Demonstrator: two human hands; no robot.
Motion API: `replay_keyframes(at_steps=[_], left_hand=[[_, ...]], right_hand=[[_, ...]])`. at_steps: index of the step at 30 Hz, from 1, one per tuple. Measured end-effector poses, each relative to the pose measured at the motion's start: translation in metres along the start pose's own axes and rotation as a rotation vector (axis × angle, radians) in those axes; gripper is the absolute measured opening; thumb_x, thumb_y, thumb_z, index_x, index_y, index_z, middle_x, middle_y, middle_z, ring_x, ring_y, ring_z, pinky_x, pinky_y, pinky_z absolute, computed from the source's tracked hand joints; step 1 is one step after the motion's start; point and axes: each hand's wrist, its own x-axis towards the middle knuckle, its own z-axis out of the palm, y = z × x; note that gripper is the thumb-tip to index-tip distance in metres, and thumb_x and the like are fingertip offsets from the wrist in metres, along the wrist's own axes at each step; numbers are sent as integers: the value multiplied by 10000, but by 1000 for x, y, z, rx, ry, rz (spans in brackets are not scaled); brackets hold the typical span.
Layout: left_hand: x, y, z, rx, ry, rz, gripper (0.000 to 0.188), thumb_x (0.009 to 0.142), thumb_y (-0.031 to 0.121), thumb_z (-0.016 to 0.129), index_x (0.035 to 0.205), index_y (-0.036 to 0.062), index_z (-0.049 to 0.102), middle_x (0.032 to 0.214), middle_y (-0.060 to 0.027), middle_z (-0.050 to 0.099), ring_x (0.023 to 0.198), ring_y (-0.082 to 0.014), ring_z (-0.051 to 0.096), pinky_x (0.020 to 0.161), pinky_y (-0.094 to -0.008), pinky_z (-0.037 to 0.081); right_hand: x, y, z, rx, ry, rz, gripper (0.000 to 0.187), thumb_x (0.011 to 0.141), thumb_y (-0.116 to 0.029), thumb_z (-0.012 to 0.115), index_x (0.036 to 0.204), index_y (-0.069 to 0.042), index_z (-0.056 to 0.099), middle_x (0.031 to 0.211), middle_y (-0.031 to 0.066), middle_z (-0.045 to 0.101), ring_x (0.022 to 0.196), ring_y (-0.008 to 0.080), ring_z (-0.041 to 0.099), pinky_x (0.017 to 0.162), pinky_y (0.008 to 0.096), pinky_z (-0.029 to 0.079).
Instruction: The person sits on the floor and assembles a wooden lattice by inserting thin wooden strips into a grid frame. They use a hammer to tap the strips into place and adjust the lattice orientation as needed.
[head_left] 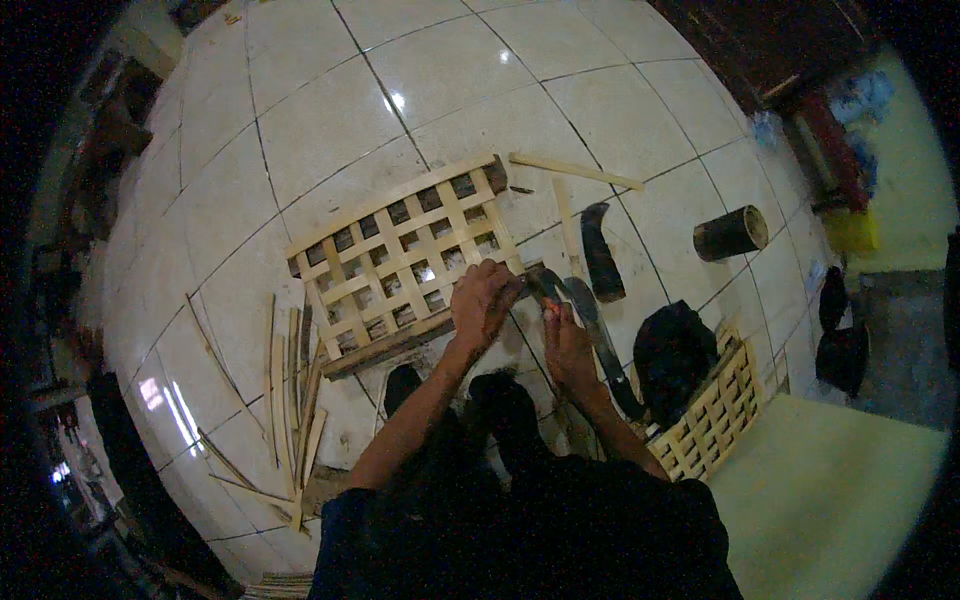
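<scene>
A lattice panel of woven pale bamboo strips (405, 262) lies on the floor in front of me, fixed on a darker wooden frame. My left hand (485, 300) rests at its near right corner, fingers pinched together; anything small between them is hidden. My right hand (568, 345) grips what looks like a hammer (543, 284), with a dark head and a bit of orange near the fingers. The hammer's head is close to my left fingertips, by the panel's corner. Just right of it lies a long dark curved blade (597, 335), its lower end near my right forearm.
Loose bamboo strips (280, 390) lie at left, others beyond the panel. Right of it are a dark curved piece (600, 255), a bamboo tube (730, 233), a black bundle (675, 355) and a second woven lattice (712, 412). A pale surface (830, 490) fills the lower right.
</scene>
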Motion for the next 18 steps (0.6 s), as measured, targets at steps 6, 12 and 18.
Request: replay_keyframes(at_steps=[6,12,18], left_hand=[[-4,-5,-2,-74,25,2,235,758,162,709,959,81,619,939,-103,565,864,-326,555,733,-440,457],[-4,-11,-5,-124,-27,68,293,802,226,706,1000,36,602,947,-147,563,884,-359,560,730,-445,478],[-4,-13,1,1,-65,35,288,797,224,715,979,25,615,924,-159,564,846,-357,557,705,-440,474]], right_hand=[[-12,-3,-13,-362,67,-277,219,983,-139,484,1064,50,561,838,220,630,699,375,617,575,464,469],[-20,4,-9,-480,194,-528,224,971,-130,504,1064,59,578,840,212,637,671,371,604,594,448,491],[2,-5,-10,-519,9,-149,263,971,-151,506,1139,49,538,923,172,633,757,262,609,608,411,493]])
